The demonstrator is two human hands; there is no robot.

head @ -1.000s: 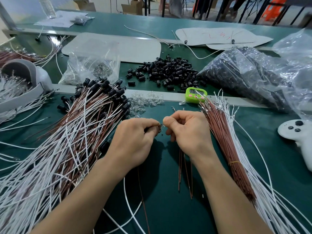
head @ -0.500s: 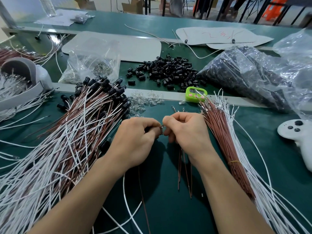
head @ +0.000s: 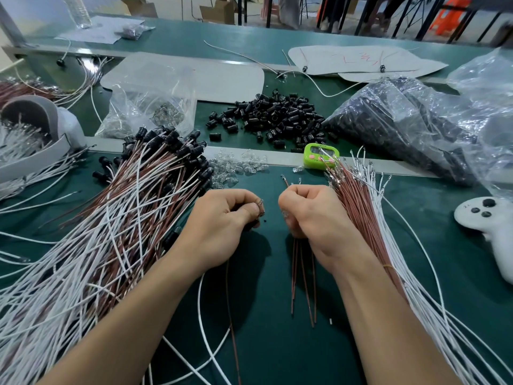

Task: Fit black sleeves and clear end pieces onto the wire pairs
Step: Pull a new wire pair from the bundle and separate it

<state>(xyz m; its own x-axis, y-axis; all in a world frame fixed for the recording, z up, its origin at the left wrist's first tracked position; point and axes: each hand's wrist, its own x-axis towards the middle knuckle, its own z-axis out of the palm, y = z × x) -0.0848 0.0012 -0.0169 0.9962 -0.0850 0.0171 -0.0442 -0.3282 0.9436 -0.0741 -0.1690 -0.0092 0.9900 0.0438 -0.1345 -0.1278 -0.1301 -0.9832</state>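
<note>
Half a second ago the two hands met fingertip to fingertip below the green timer (head: 319, 159). Now they have drawn apart, and bare table (head: 273, 273) shows between them. Nothing else has shifted.

There are two hands, one timer and one white game controller (head: 491, 226) far right of the timer. Two plastic bags hold parts: a bag of black parts (head: 402, 126) right of the timer and a bag of clear parts (head: 155, 112) to its upper left. Too many to count are the loose black sleeves (head: 277, 118) heaped just behind the timer, the clear end pieces (head: 238, 166) scattered just left of it, the finished wire pairs (head: 133, 218) fanned out further left, and the unfitted wire bundle (head: 358, 215) running down from the timer's right side.

The left hand (head: 222, 226) sits below and left of the timer with its fingers (head: 249, 211) curled tight. Thumb and forefinger pinch the end of a wire pair (head: 228, 295), and its metal terminal (head: 260, 204) pokes out above the thumb. One brown and one white strand trail from under the hand toward the near edge. Something dark sits under the fingertips — whether it is a sleeve cannot be told.

The right hand (head: 313, 215), directly below the timer, is a closed fist around the brown wires (head: 293, 273). About four strands hang beneath it, and two tips stand up above the knuckles.
</note>
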